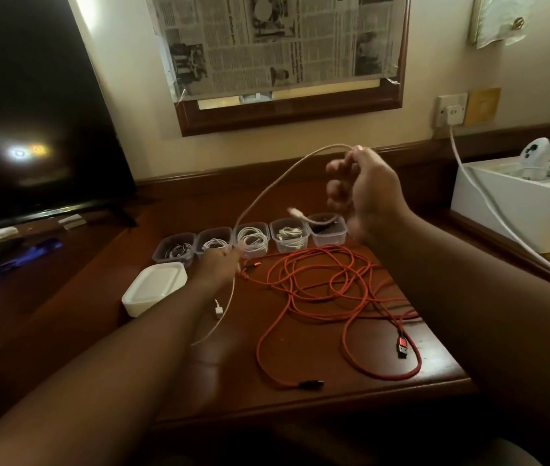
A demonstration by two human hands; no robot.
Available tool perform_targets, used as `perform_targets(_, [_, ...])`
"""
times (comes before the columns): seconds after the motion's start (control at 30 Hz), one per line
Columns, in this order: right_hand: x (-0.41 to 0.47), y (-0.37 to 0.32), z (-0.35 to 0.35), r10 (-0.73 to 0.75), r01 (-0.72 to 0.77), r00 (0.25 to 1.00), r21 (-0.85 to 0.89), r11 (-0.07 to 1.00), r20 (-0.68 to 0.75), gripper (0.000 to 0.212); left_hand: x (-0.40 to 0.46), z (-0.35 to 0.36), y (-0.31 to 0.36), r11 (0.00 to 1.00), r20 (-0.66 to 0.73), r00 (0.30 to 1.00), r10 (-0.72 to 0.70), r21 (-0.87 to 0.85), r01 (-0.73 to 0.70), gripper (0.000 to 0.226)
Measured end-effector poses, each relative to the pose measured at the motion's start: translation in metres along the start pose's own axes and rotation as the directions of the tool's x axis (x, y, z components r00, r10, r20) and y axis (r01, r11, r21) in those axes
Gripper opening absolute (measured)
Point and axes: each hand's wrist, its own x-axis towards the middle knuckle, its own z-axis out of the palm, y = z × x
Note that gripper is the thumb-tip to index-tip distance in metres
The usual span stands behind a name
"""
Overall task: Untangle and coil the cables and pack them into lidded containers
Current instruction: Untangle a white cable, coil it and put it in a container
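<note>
A white cable [268, 190] arcs through the air between both hands. My right hand [364, 193] is raised above the containers and pinches the cable's upper part, one plug end dangling below it. My left hand [221, 264] grips the cable lower down, near the table; its other plug hangs beneath my wrist. A tangled red cable [320, 284] lies spread over the wooden table [351, 381]. Behind it stands a row of several clear containers [253, 238], most holding coiled white cables, the rightmost one nearly empty. A stack of white lids [156, 287] sits at the left.
A dark TV screen [31, 129] stands at the left. A white box with game controllers [536, 196] sits at the right, and a white charger cord [488, 210] runs from a wall socket across it. The table's front edge is near me.
</note>
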Motion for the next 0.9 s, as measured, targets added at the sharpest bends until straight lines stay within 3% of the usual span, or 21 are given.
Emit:
perform_targets(0.07, [-0.004, 0.011, 0.000, 0.056, -0.042, 0.997, -0.242, 0.969, 0.051, 0.023, -0.001, -0.011, 0.011, 0.950, 0.041, 0.994, -0.104, -0.291, 0.112, 0.057])
perform_targets(0.13, [-0.013, 0.025, 0.003, 0.181, -0.098, 0.975, -0.484, 0.869, 0.128, 0.021, -0.004, -0.024, 0.030, 0.810, 0.090, 0.984, -0.155, -0.558, 0.179, 0.050])
perform_targets(0.27, [-0.035, 0.051, 0.016, 0.346, -0.020, 0.901, -0.770, 0.638, 0.263, 0.039, -0.019, -0.050, 0.077, 0.677, 0.093, 0.994, -0.066, -0.727, 0.113, 0.042])
perform_targets(0.33, [-0.041, 0.058, 0.023, 0.346, 0.028, 0.890, -0.792, 0.610, 0.298, 0.040, -0.028, -0.062, 0.093, 0.656, 0.066, 0.998, -0.005, -0.753, 0.053, 0.041])
perform_targets(0.47, [-0.039, 0.058, 0.035, 0.166, 0.101, 0.947, -0.746, 0.659, 0.275, 0.008, -0.045, -0.079, 0.112, 0.594, 0.033, 0.995, 0.089, -0.804, -0.027, 0.038])
perform_targets(0.53, [-0.038, 0.053, 0.038, 0.140, 0.070, 0.955, -0.654, 0.754, 0.263, 0.013, -0.050, -0.085, 0.115, 0.585, 0.018, 0.990, 0.137, -0.808, -0.066, 0.037])
perform_targets(0.6, [-0.038, 0.045, 0.038, 0.203, -0.042, 0.934, -0.475, 0.879, 0.293, 0.018, -0.055, -0.091, 0.112, 0.575, 0.009, 0.981, 0.192, -0.811, -0.105, 0.037])
perform_targets(0.7, [-0.042, 0.026, 0.035, 0.401, -0.293, 0.821, -0.302, 0.907, 0.406, 0.023, -0.060, -0.101, 0.106, 0.599, 0.027, 0.972, 0.233, -0.791, -0.122, 0.037])
perform_targets(0.77, [-0.043, 0.015, 0.030, 0.527, -0.388, 0.687, -0.361, 0.848, 0.500, 0.024, -0.062, -0.105, 0.103, 0.646, 0.063, 0.974, 0.219, -0.757, -0.097, 0.037])
perform_targets(0.83, [-0.046, 0.004, 0.024, 0.615, -0.381, 0.548, -0.485, 0.787, 0.567, 0.022, -0.066, -0.106, 0.097, 0.667, 0.056, 0.980, 0.190, -0.740, -0.087, 0.036])
perform_targets(0.9, [-0.053, -0.003, 0.020, 0.677, -0.318, 0.464, -0.606, 0.729, 0.571, 0.030, -0.073, -0.102, 0.089, 0.633, 0.041, 0.986, 0.164, -0.771, -0.073, 0.035])
